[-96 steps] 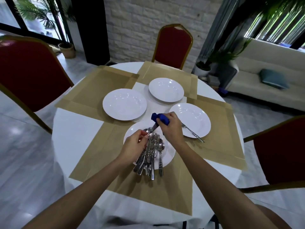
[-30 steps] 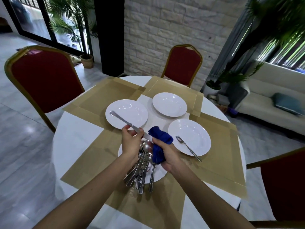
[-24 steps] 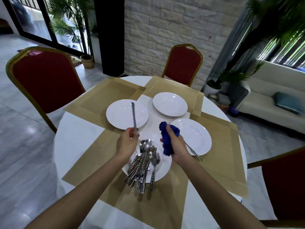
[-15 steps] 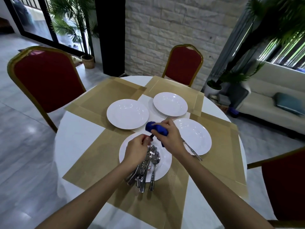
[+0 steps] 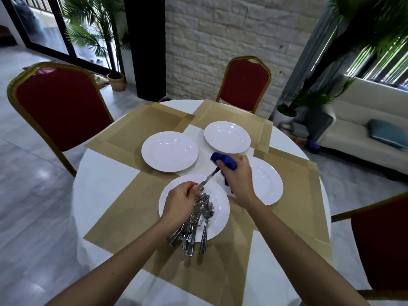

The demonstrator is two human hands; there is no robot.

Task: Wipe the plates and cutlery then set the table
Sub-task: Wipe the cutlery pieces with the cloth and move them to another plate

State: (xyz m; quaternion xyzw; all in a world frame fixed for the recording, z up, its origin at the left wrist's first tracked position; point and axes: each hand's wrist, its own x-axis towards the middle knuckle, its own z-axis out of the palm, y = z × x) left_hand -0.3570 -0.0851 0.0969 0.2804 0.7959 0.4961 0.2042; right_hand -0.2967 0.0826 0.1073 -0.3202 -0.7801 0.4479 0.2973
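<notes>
Knife (image 5: 208,180) held above the near plate (image 5: 217,221), long axis running diagonally from near-left up to far-right. Handle end pinched in the left hand (image 5: 181,200); far end buried in the blue cloth (image 5: 223,162), bunched tight in the right hand (image 5: 237,178). Remaining cutlery (image 5: 195,219) piled on the near plate, handles toward the body and overhanging its near rim. Three other white plates (image 5: 169,151) empty on tan placemats (image 5: 136,133). No readable writing anywhere. Bare white tabletop (image 5: 103,180) open to the left; red chairs (image 5: 59,104) close around the round edge.
</notes>
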